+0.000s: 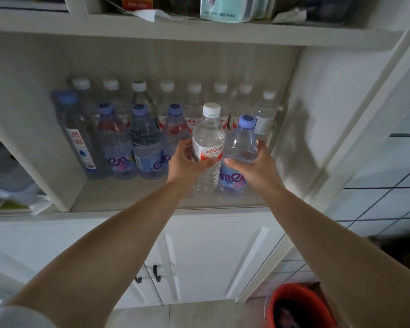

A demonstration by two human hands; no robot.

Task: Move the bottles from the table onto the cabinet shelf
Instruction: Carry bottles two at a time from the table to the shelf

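My left hand (187, 162) grips a clear bottle with a white cap and red-and-white label (208, 143). My right hand (253, 165) grips a bluish bottle with a purple cap (240, 143). Both bottles stand upright side by side at the front right of the white cabinet shelf (128, 200). Behind them runs a back row of several white-capped bottles (167, 95). To the left stands a front row of three purple-capped bottles (142, 140) and a taller blue-capped bottle (77, 136). The table is out of view.
An upper shelf (199, 31) holds boxes and a pale green packet. Below the shelf are white cabinet doors with dark handles (155, 273). A red bucket (298, 306) stands on the floor at lower right. A tiled wall is on the right.
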